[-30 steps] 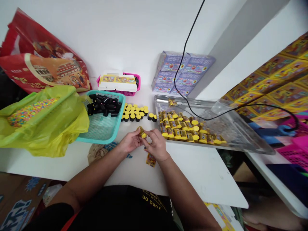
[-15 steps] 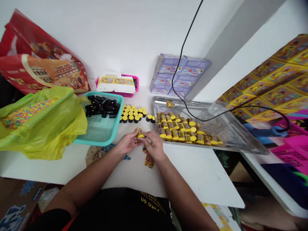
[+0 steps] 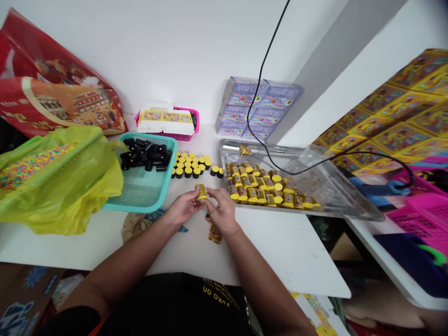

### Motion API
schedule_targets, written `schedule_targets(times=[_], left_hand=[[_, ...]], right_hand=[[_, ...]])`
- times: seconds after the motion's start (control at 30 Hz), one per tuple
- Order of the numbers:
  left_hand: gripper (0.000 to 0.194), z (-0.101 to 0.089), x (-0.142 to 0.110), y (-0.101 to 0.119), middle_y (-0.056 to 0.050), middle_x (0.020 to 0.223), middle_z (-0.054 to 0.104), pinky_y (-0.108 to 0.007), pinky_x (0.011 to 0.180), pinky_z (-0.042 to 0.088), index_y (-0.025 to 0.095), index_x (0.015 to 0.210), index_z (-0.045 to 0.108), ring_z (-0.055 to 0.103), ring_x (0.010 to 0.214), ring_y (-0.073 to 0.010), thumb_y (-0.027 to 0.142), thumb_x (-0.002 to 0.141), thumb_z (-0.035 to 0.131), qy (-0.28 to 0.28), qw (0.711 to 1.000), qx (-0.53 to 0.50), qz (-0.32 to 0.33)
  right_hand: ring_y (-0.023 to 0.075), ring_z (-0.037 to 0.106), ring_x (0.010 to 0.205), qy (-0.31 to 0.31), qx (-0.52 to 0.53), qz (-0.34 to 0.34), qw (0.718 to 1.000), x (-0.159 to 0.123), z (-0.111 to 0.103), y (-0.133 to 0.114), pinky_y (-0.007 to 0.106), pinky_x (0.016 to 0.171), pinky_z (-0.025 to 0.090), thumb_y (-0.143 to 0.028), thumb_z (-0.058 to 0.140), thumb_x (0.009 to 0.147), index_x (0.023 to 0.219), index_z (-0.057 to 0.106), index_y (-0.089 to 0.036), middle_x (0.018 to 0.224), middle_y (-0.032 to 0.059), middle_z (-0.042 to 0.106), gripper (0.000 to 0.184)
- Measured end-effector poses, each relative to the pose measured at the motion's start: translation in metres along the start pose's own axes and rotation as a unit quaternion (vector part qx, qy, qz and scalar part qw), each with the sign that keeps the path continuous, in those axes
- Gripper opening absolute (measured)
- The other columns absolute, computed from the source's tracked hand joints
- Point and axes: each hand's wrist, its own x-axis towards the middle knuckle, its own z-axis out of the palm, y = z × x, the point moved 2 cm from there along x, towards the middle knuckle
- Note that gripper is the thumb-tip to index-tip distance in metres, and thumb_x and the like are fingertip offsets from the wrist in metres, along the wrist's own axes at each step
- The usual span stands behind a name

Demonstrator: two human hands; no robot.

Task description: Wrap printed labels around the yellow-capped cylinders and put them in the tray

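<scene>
Both hands meet at the middle of the white table, around one small canister [image 3: 201,192] with a yellow printed label. My left hand [image 3: 184,206] pinches it from the left. From the right, the thumb and fingers of my right hand [image 3: 222,211] press on it. Printed label sheets [image 3: 214,234] lie on the table just under my right wrist. Beyond the hands stand rows of black canisters with yellow caps [image 3: 189,164]. A metal tray [image 3: 336,205] to the right holds many labelled yellow canisters [image 3: 257,189].
A teal basket [image 3: 140,205] of black canisters [image 3: 145,154] stands left, beside a yellow bag [image 3: 94,186] of coloured beads [image 3: 33,165]. Behind are a pink basket [image 3: 196,122] and purple boxes [image 3: 259,105]. A black cable [image 3: 249,112] hangs across the tray. Yellow boxes [image 3: 395,116] are stacked right.
The canister has turned between my fingers, so more of its printed label faces me. Both hands stay on it. The whole view has shifted slightly.
</scene>
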Motion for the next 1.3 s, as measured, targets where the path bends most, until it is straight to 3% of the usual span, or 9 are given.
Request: schedule_targets(times=[0.17,0.4,0.63,0.9,1.03,1.2,1.3], left_hand=[[0.011,0.003,-0.003,0.004,-0.006,0.079,0.067,-0.025,0.074,0.046,0.012,0.088,0.069,0.061,0.071,-0.012,0.021,0.083,0.065,-0.02,0.999,-0.025,-0.017],[0.019,0.005,-0.005,0.006,-0.007,0.083,0.068,-0.03,0.076,0.047,0.012,0.088,0.068,0.061,0.07,-0.0138,0.03,0.08,0.07,-0.024,1.0,0.012,-0.002],[0.022,0.007,-0.006,0.001,-0.003,0.071,0.065,-0.029,0.073,0.046,0.014,0.083,0.067,0.059,0.066,-0.0131,0.034,0.077,0.073,-0.024,0.999,0.035,0.014],[0.023,0.007,-0.005,-0.006,-0.002,0.072,0.065,-0.024,0.07,0.044,0.013,0.082,0.067,0.058,0.065,-0.01,0.033,0.074,0.076,0.009,1.0,-0.001,0.021],[0.02,0.008,-0.005,-0.007,-0.003,0.073,0.065,-0.023,0.068,0.044,0.012,0.083,0.067,0.059,0.066,-0.0101,0.03,0.077,0.073,0.007,1.0,-0.013,0.013],[0.013,0.004,-0.004,-0.003,-0.007,0.078,0.067,-0.027,0.071,0.047,0.011,0.086,0.067,0.061,0.07,-0.0133,0.024,0.083,0.065,-0.017,0.999,-0.025,0.014],[0.014,0.001,-0.001,0.0,-0.006,0.074,0.066,-0.028,0.067,0.047,0.012,0.084,0.067,0.06,0.066,-0.0142,0.025,0.083,0.063,-0.006,1.0,-0.024,-0.01]], right_hand=[[0.0192,0.062,0.079,0.006,0.022,0.03,0.999,-0.001,0.004,0.003,0.035,0.073,0.053,-0.029,0.059,0.09,0.11,0.066,-0.025,0.084,0.0047,0.065,0.021],[0.0206,0.06,0.079,-0.001,-0.012,-0.02,1.0,-0.001,0.006,0.003,0.037,0.074,0.052,-0.025,0.057,0.091,0.106,0.069,-0.023,0.086,0.0076,0.067,0.019],[0.0197,0.06,0.078,0.003,-0.018,-0.04,0.999,-0.001,0.008,0.0,0.035,0.07,0.053,-0.026,0.06,0.09,0.112,0.065,-0.021,0.085,0.0072,0.067,0.023],[0.0183,0.059,0.071,0.038,0.01,-0.067,0.997,-0.003,0.009,0.001,0.034,0.066,0.051,-0.021,0.058,0.09,0.106,0.067,-0.022,0.077,0.0046,0.066,0.018],[0.018,0.058,0.07,0.027,0.004,-0.046,0.999,-0.004,0.009,0.003,0.034,0.066,0.05,-0.023,0.059,0.09,0.099,0.068,-0.022,0.074,0.0041,0.065,0.013],[0.0185,0.061,0.078,0.016,0.029,0.024,0.999,-0.003,0.009,0.007,0.035,0.072,0.052,-0.03,0.062,0.089,0.108,0.065,-0.022,0.084,0.0042,0.066,0.021],[0.0195,0.061,0.081,0.006,0.017,0.009,1.0,-0.004,0.011,0.008,0.036,0.074,0.052,-0.029,0.062,0.089,0.108,0.066,-0.021,0.086,0.0059,0.066,0.021]])
